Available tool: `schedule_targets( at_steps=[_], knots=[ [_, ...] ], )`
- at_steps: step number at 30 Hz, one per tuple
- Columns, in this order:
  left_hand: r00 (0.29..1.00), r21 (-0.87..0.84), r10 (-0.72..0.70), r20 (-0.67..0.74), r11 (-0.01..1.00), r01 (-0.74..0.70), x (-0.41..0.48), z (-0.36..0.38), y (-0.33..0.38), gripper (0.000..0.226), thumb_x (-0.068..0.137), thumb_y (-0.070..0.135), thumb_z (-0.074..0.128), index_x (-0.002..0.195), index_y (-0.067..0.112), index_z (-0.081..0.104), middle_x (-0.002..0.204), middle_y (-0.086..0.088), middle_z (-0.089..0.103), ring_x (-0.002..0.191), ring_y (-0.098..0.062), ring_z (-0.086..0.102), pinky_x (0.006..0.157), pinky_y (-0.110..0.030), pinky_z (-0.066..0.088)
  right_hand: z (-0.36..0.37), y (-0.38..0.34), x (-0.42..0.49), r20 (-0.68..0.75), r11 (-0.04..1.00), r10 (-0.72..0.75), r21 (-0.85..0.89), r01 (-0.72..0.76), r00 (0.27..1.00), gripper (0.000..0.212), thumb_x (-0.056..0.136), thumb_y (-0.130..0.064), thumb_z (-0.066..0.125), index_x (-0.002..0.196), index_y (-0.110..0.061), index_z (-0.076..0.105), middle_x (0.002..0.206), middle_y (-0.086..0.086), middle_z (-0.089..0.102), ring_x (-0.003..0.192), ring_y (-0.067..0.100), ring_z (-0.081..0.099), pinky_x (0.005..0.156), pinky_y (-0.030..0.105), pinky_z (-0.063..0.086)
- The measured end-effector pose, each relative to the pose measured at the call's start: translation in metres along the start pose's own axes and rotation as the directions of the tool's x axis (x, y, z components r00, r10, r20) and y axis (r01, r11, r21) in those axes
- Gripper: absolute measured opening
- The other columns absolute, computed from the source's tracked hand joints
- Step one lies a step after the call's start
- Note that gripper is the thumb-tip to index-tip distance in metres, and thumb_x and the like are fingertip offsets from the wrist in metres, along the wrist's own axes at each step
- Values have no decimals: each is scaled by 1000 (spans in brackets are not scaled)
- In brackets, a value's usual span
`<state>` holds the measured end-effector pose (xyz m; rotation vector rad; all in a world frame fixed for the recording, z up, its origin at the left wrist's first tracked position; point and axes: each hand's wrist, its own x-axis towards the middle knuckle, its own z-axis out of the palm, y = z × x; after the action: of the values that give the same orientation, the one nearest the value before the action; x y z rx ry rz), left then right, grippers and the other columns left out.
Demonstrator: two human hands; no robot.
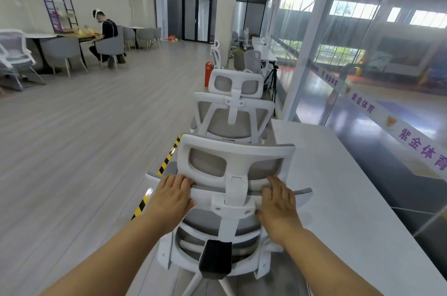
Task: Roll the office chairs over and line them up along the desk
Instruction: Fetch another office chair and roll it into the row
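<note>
A white-framed office chair with grey mesh [232, 158] stands right in front of me, its back toward me, beside the long white desk [343, 189] on the right. My left hand [173, 196] grips the left side of the backrest's top edge, fingers curled over it. My right hand [278, 203] lies on the right side of the same edge, fingers reaching over it. A second matching chair [232, 114] stands just ahead of the first, next to the desk's far end. More chairs [252, 60] stand further along.
A glass wall [362, 54] runs behind the desk on the right. Yellow-black hazard tape [167, 162] lies on the floor at left of the chair. A tripod [273, 83] and a red box [208, 73] stand ahead. A person sits at a table [106, 37] far left.
</note>
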<state>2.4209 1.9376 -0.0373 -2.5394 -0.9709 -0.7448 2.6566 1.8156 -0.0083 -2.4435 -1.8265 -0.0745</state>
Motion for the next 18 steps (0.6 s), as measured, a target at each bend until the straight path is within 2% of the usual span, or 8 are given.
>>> schedule_targets(
  at_steps=[3,6,10,18],
  knots=[
    [1000,32,18,-14,999,-18,-3,3,-2,34,68,40,76,88,17,61,80,1,58,71,-18,57,75,-35,50,3,1,2,-13,1000,-10,1,10,1000,49,95,-32,44,137,-16,25,156,5,-5,143,29,-4,117,39,-1],
    [1000,32,12,-23,999,-12,-9,4,1,30,80,45,51,90,18,59,82,2,58,74,-18,57,82,-32,43,5,3,2,-28,999,-30,-17,30,999,49,95,-32,46,136,-16,26,156,5,-3,144,27,-4,116,40,-1],
    [999,-7,-3,38,1000,4,-6,1,7,38,65,40,78,88,15,61,80,0,58,72,-20,57,73,-35,51,8,11,3,-37,1000,-26,-7,26,999,52,93,-32,50,137,-17,28,156,7,0,144,28,-1,117,40,3],
    [995,-60,-24,100,998,31,4,-1,9,41,61,40,81,89,19,59,83,2,59,74,-18,57,76,-37,51,9,17,7,-37,999,18,42,-17,999,53,93,-37,49,137,-21,25,156,1,-2,143,27,2,117,37,8]
  ],
)
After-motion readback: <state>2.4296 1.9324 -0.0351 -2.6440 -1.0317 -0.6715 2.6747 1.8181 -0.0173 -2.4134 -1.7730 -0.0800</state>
